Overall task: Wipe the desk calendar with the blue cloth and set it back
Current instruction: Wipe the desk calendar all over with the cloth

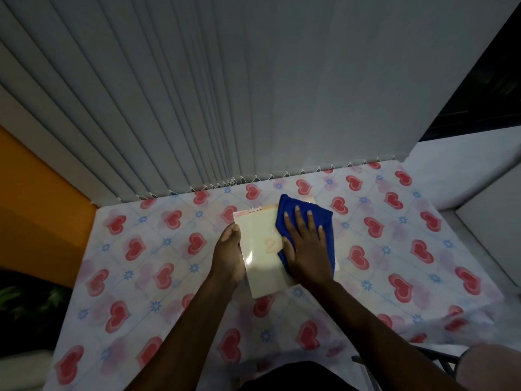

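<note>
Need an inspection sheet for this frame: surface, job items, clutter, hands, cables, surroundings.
Surface: table under a heart-print cover.
Job's things: calendar lying flat on the table, spiral edge away from the person; blue cloth spread over its right part.
Clutter: nothing seen.
Hands: left hand grips the calendar's left edge; right hand pressed flat on the cloth, fingers spread.
Cables: nothing seen.
Surroundings: vertical blinds behind the table, orange wall at left, dim light.
</note>
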Tool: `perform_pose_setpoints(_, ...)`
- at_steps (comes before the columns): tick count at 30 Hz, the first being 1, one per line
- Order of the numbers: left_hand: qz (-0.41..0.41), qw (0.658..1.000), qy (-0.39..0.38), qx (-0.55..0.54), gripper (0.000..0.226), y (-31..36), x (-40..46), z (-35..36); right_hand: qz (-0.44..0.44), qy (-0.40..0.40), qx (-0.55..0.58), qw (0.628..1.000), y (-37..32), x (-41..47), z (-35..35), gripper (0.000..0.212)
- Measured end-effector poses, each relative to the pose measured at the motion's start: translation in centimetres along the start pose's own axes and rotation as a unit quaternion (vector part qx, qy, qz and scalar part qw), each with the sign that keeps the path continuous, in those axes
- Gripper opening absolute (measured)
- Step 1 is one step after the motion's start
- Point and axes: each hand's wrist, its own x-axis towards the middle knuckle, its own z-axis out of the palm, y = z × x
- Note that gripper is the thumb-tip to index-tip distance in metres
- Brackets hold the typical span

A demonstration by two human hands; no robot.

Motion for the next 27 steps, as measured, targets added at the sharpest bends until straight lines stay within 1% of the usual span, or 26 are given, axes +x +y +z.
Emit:
perform_pose_setpoints(2, 0.000, 1.000, 0.007, 0.011, 0.024, -0.2, 0.0, 0.0, -0.024, -0.012, -0.027, 0.999, -0.6, -1.6, 0.8, 0.061)
perform_pose_setpoints(5, -0.002, 0.999, 0.020, 0.026, 0.029, -1.0, -0.4, 0.2, -0.063, -0.023, -0.019, 0.998, -2.4, -3.7, 2.3, 0.060)
perform_pose_setpoints(7, 0.001, 0.999, 0.020, 0.047, 0.034, -1.3, -0.7, 0.0, -0.088, -0.023, -0.025, 0.996, -3.1, -3.9, 2.8, 0.058)
perform_pose_setpoints(9, 0.018, 0.998, 0.013, 0.055, 0.035, -1.4, -0.9, -0.1, -0.103, -0.020, -0.037, 0.994, -2.9, -2.7, 2.6, 0.056)
perform_pose_setpoints(11, 0.037, 0.998, 0.012, 0.050, 0.030, -1.3, -0.9, -0.2, -0.088, -0.012, -0.038, 0.995, -2.1, -0.9, 1.9, 0.057)
perform_pose_setpoints(14, 0.051, 0.997, 0.010, 0.059, 0.024, -1.1, -0.9, -0.2, -0.019, 0.007, -0.013, 1.000, -0.6, 0.7, 0.5, 0.059)
perform_pose_setpoints(16, 0.054, 0.997, 0.015, 0.061, 0.023, -0.7, -1.1, -0.1, 0.014, 0.025, -0.004, 1.000, 0.3, 0.4, -0.1, 0.058)
perform_pose_setpoints(18, 0.051, 0.996, 0.026, 0.064, 0.022, -0.3, -1.1, -0.1, 0.023, 0.030, -0.003, 0.999, 0.6, -0.5, -0.1, 0.058)
perform_pose_setpoints(21, 0.045, 0.996, 0.045, 0.069, 0.022, -0.3, -1.1, -0.2, 0.001, 0.012, -0.030, 0.999, 0.1, -2.6, 0.7, 0.059)
perform_pose_setpoints(23, 0.035, 0.996, 0.054, 0.063, 0.029, -0.6, -1.2, -0.1, -0.025, 0.000, -0.024, 0.999, -0.7, -3.7, 1.4, 0.058)
perform_pose_setpoints(25, 0.029, 0.997, 0.049, 0.054, 0.032, -0.8, -1.6, 0.1, -0.048, -0.007, -0.005, 0.999, -1.8, -4.3, 1.7, 0.057)
perform_pose_setpoints(27, 0.024, 0.998, 0.032, 0.049, 0.034, -1.1, -1.9, 0.4, -0.068, -0.002, -0.014, 0.998, -3.0, -4.2, 1.9, 0.057)
